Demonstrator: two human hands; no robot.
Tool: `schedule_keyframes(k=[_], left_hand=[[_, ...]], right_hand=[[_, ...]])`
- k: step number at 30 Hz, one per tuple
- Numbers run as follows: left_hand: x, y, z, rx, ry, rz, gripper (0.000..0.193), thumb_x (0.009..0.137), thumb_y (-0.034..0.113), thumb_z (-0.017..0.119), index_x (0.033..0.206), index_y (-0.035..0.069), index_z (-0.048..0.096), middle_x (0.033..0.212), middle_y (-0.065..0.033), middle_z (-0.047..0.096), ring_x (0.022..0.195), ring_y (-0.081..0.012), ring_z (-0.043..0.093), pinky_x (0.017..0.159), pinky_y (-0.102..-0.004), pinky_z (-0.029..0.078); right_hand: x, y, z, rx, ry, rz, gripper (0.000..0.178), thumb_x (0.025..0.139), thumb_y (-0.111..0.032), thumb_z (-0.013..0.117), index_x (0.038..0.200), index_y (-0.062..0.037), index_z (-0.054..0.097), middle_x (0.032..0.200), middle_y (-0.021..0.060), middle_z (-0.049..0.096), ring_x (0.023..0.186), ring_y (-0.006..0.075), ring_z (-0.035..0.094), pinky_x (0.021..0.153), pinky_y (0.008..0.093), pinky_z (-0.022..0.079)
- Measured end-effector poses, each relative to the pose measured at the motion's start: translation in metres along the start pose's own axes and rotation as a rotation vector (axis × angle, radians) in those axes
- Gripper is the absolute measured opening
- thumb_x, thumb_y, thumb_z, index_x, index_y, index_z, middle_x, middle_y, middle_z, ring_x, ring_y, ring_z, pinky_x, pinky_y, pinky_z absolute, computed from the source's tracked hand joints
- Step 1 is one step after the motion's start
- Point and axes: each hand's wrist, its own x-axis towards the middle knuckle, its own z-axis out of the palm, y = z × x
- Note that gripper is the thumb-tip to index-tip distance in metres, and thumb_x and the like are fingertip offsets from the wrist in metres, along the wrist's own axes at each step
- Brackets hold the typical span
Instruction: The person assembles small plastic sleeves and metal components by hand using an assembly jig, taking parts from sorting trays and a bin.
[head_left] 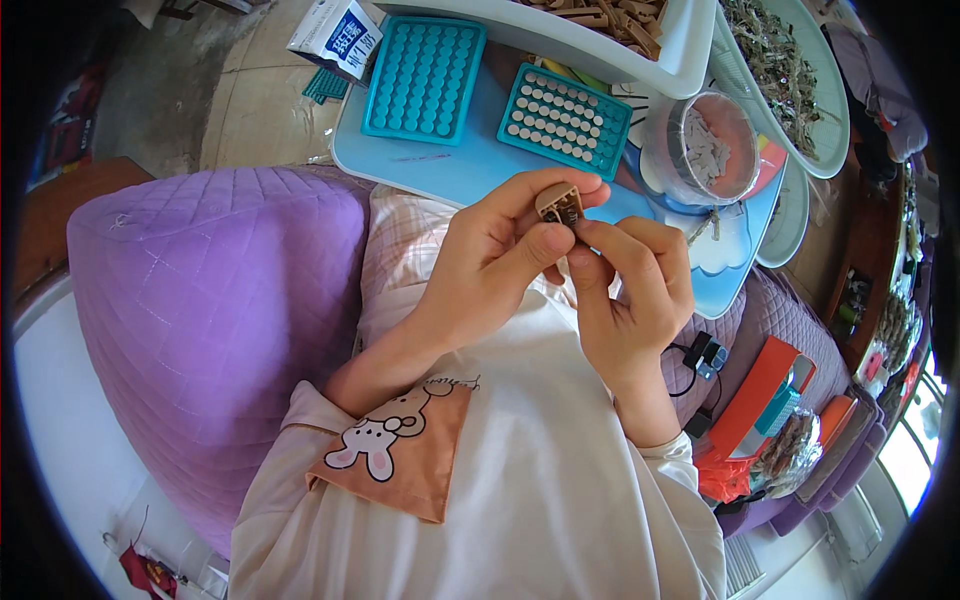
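Observation:
In front of my chest, my left hand (478,268) is closed around a small tan-brown plastic casing (552,203). Its hollow side faces me, and dark small parts show inside, too small to name. My right hand (640,290) meets it from the right, thumb and forefinger pinched together at the casing's lower edge. Whatever lies between those fingertips is hidden. Just beyond the hands, a teal tray (622,132) holds rows of white round pieces (560,110). Left of it on the light-blue table (480,160) sits a larger teal tray (372,118) with round cells.
A white bin (690,70) of brown pieces (625,20) stands at the back. Right of it are a clear round tub (745,185) of pale pieces and a pale basket (835,150) of metallic parts. Purple quilted cushioning (220,300) lies left; an orange box (755,400) sits right.

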Motion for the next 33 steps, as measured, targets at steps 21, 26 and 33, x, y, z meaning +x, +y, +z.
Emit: schedule_keyframes(k=[21, 26, 33], left_hand=[[0.017, -0.007, 0.016, -0.513, 0.215, -0.218, 0.035, 0.087, 0.024, 0.042, 0.114, 0.001, 0.038, 0.108, -0.0140, 0.050, 0.095, -0.0251, 0.054, 0.074, -0.0296, 0.051], [0.018, -0.019, 0.007, -0.429, 0.226, -0.214, 0.035, 0.086, 0.022, 0.044, 0.115, 0.002, 0.037, 0.106, -0.0143, 0.051, 0.091, -0.0252, 0.056, 0.075, -0.0306, 0.050], [0.017, -0.024, -0.011, -0.226, 0.268, -0.200, 0.033, 0.085, 0.015, 0.048, 0.113, 0.001, 0.039, 0.102, -0.0149, 0.052, 0.084, -0.0216, 0.058, 0.075, -0.0287, 0.049]], right_hand=[[-0.002, 0.018, -0.001, 0.597, -0.173, 0.647, 0.037, 0.078, 0.005, 0.048, 0.113, -0.0006, 0.036, 0.102, 0.0073, 0.046, 0.073, 0.0088, 0.050, 0.056, 0.0186, 0.041], [-0.001, 0.052, 0.014, 0.603, -0.163, 0.609, 0.034, 0.074, 0.009, 0.051, 0.106, -0.0012, 0.044, 0.089, 0.0080, 0.053, 0.070, 0.0109, 0.053, 0.057, 0.0226, 0.043], [0.024, 0.133, 0.045, -0.050, -0.001, 0.400, 0.021, 0.073, -0.001, 0.056, 0.093, -0.0018, 0.051, 0.081, 0.0128, 0.058, 0.070, 0.0224, 0.058, 0.061, 0.0305, 0.045]])
